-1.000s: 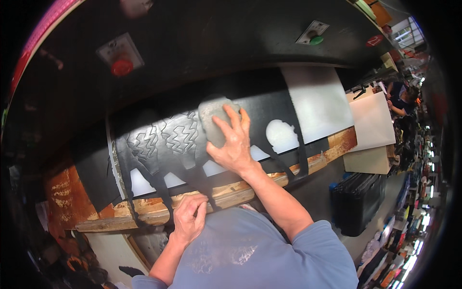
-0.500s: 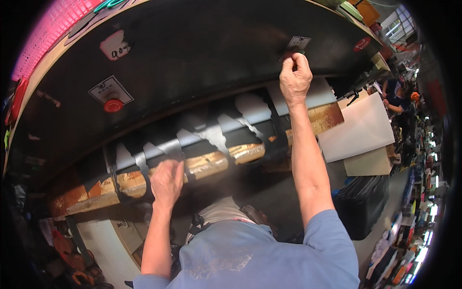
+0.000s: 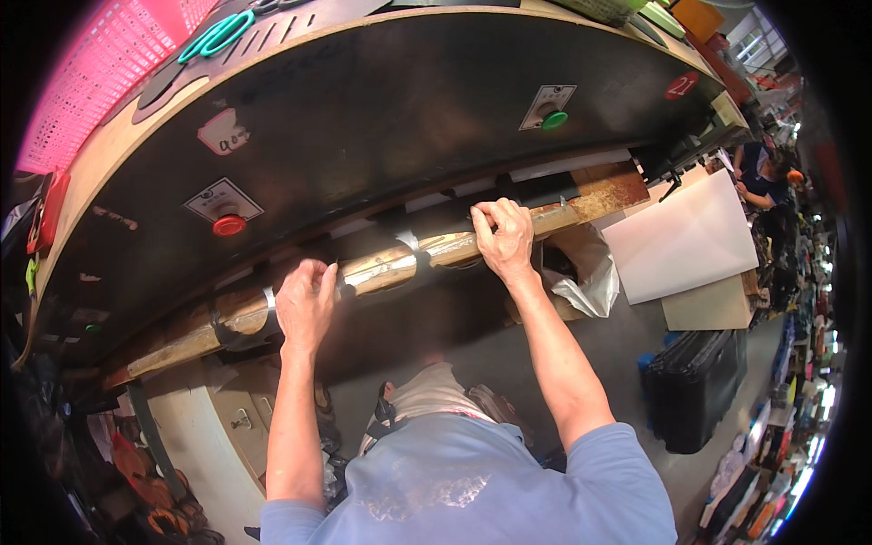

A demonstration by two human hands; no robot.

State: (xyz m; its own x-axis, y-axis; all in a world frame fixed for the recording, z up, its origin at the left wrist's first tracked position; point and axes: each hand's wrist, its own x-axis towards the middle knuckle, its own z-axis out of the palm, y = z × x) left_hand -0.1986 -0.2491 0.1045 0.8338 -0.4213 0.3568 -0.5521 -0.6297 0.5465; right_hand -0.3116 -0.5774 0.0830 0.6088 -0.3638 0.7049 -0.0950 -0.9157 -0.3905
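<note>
Black sheet material (image 3: 416, 218) with cut-out gaps lies in a long slot, its narrow bands hanging over a worn wooden ledge (image 3: 386, 270). My left hand (image 3: 307, 298) is closed in a pinch at the sheet's near edge, left of the middle; its fingertips are partly hidden. Farther right, my right hand (image 3: 505, 238) also pinches the edge, thumb against curled fingers. Above the slot is a dark machine panel (image 3: 363, 118) with a red button (image 3: 230, 224) on the left and a green button (image 3: 553, 119) on the right.
A pink basket (image 3: 100, 100) and teal-handled scissors (image 3: 218, 36) sit on top of the machine. At right are a white sheet (image 3: 677, 238) on a board and a black stack (image 3: 695, 391) on the floor. A crumpled plastic bag (image 3: 590, 277) hangs below the ledge. Another person (image 3: 761, 177) is farther off.
My right hand has left the green button and come down to the sheet's edge. My left hand has risen slightly. The black sheet sits farther into the slot, and the view has shifted.
</note>
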